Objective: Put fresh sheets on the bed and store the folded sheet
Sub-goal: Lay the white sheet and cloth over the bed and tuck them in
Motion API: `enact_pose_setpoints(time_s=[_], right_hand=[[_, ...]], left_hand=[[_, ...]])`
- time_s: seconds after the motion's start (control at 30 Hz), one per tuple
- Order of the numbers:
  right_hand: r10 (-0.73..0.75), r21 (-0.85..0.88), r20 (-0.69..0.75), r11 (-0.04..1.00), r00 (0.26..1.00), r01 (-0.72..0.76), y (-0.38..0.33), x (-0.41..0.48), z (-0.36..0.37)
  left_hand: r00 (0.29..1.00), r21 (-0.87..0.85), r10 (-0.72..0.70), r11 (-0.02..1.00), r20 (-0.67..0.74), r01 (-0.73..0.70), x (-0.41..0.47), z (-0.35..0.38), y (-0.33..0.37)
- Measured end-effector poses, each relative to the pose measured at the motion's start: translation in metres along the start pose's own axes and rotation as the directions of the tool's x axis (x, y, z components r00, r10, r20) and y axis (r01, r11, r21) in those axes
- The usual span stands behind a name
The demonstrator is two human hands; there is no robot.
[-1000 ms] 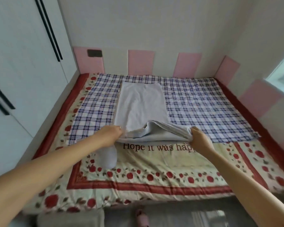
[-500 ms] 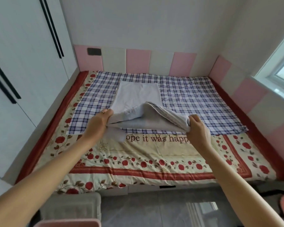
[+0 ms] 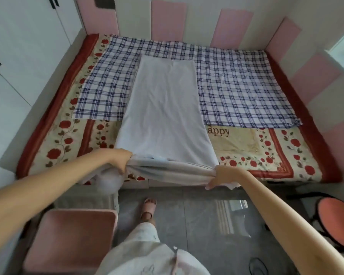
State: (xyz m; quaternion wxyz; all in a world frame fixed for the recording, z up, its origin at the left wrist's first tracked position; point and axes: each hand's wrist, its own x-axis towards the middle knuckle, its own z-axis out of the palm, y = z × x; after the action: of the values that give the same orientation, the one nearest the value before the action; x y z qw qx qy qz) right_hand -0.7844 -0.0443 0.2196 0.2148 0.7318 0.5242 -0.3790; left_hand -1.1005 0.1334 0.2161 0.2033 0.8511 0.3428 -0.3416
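Note:
A long white sheet [image 3: 165, 108] lies as a narrow strip down the middle of the bed, from near the headboard to the foot edge. My left hand [image 3: 120, 160] grips its near left corner and my right hand [image 3: 219, 175] grips its near right corner, with the bunched near end stretched between them over the bed's foot edge. Under it lie a blue-and-white checked sheet [image 3: 240, 92] and a cream quilt with red roses [image 3: 266, 153].
White wardrobe doors [image 3: 18, 62] stand on the left and pink-and-white wall panels [image 3: 168, 20] surround the bed. On the grey floor [image 3: 197, 219] are a pink stool [image 3: 72, 233] at the left, a round orange stool [image 3: 338, 219] at the right, and my slippered foot [image 3: 148, 207].
Both hands have pulled the sheet's near end back from mid-bed to the foot edge, unfolding it into a long strip. The view has dropped toward the floor.

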Motion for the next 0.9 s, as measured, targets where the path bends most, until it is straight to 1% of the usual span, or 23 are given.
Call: enact_pose_setpoints(time_s=[0.03,0.1,0.17,0.27,0.3,0.33,0.37,0.4,0.43,0.47,0.5,0.53,0.57,0.6,0.63,0.67,0.7,0.73,0.77,0.8,0.83,0.87,0.9], right_hand=[[0.036,0.013,0.160,0.999,0.986,-0.039,-0.001,0.006,0.003],[0.093,-0.035,0.387,0.996,0.917,-0.086,-0.004,0.010,0.005],[0.162,-0.095,0.468,0.987,0.869,-0.133,-0.005,0.024,-0.003],[0.208,-0.103,0.500,0.978,0.840,-0.181,-0.007,0.059,-0.015],[0.224,-0.108,0.463,0.975,0.858,-0.196,-0.008,0.080,-0.027],[0.222,-0.116,0.375,0.974,0.900,-0.192,-0.008,0.094,-0.037],[0.214,-0.123,0.256,0.975,0.943,-0.187,-0.008,0.106,-0.044],[0.212,-0.148,0.072,0.969,0.975,-0.200,0.000,0.132,-0.087],[0.214,-0.118,-0.117,0.967,0.970,-0.227,0.001,0.145,-0.119],[0.250,-0.032,-0.303,0.962,0.919,-0.273,0.001,0.157,-0.201],[0.295,0.144,-0.470,0.955,0.832,-0.258,0.001,0.157,-0.254],[0.353,0.300,-0.609,0.931,0.710,-0.206,-0.003,0.136,-0.353],[0.390,0.416,-0.738,0.906,0.551,-0.083,-0.007,0.109,-0.427],[0.413,0.456,-0.817,0.890,0.402,0.012,-0.014,0.069,-0.495],[0.401,0.434,-0.893,0.886,0.204,0.160,-0.029,0.021,-0.564],[0.396,0.390,-0.917,0.875,0.040,0.288,-0.040,-0.026,-0.617],[0.402,0.317,-0.904,0.859,-0.144,0.403,-0.055,-0.080,-0.664],[0.405,0.250,-0.868,0.856,-0.286,0.452,-0.063,-0.113,-0.686],[0.414,0.189,-0.830,0.840,-0.374,0.509,-0.071,-0.140,-0.703],[0.419,0.140,-0.810,0.818,-0.411,0.558,-0.076,-0.170,-0.718],[0.436,0.137,-0.813,0.788,-0.387,0.600,-0.080,-0.182,-0.725],[0.466,0.131,-0.793,0.759,-0.392,0.638,-0.083,-0.194,-0.729],[0.500,0.119,-0.764,0.730,-0.407,0.673,-0.083,-0.198,-0.733]], left_hand=[[0.991,-0.014,-0.007,1.000,0.134,0.009,0.006,0.005,0.000],[0.941,-0.013,-0.025,0.999,0.338,0.032,0.013,0.003,-0.002],[0.900,0.003,-0.026,1.000,0.435,0.027,0.025,-0.008,-0.006],[0.888,-0.008,-0.018,1.000,0.459,0.024,0.061,-0.021,-0.011],[0.907,0.002,-0.015,1.000,0.421,0.015,0.081,-0.035,-0.016],[0.945,-0.001,-0.010,1.000,0.327,0.011,0.095,-0.047,-0.020],[0.978,0.012,-0.029,1.000,0.208,0.027,0.105,-0.057,-0.025],[0.997,0.013,-0.068,0.998,0.021,0.067,0.129,-0.099,-0.040],[0.982,-0.027,-0.120,0.993,-0.144,0.118,0.142,-0.128,-0.049],[0.934,-0.068,-0.159,0.987,-0.320,0.144,0.155,-0.199,-0.066],[0.868,-0.125,-0.172,0.984,-0.466,0.128,0.157,-0.247,-0.075],[0.757,-0.142,-0.185,0.982,-0.626,0.122,0.144,-0.341,-0.084],[0.619,-0.150,-0.182,0.983,-0.764,0.105,0.121,-0.412,-0.087],[0.458,-0.104,-0.150,0.987,-0.876,0.124,0.092,-0.477,-0.087],[0.240,-0.078,-0.107,0.989,-0.965,0.127,0.045,-0.542,-0.087],[0.024,-0.090,-0.095,0.982,-0.995,0.168,0.004,-0.590,-0.090],[-0.194,-0.141,-0.107,0.975,-0.975,0.170,-0.045,-0.637,-0.090],[-0.331,-0.185,-0.123,0.969,-0.936,0.163,-0.075,-0.663,-0.086],[-0.396,-0.203,-0.137,0.971,-0.908,0.129,-0.101,-0.684,-0.085],[-0.427,-0.176,-0.104,0.975,-0.898,0.133,-0.127,-0.704,-0.080],[-0.425,-0.163,-0.081,0.973,-0.902,0.160,-0.138,-0.710,-0.080],[-0.453,-0.133,-0.033,0.973,-0.891,0.191,-0.152,-0.715,-0.078],[-0.491,-0.111,-0.004,0.976,-0.871,0.190,-0.160,-0.717,-0.079]])
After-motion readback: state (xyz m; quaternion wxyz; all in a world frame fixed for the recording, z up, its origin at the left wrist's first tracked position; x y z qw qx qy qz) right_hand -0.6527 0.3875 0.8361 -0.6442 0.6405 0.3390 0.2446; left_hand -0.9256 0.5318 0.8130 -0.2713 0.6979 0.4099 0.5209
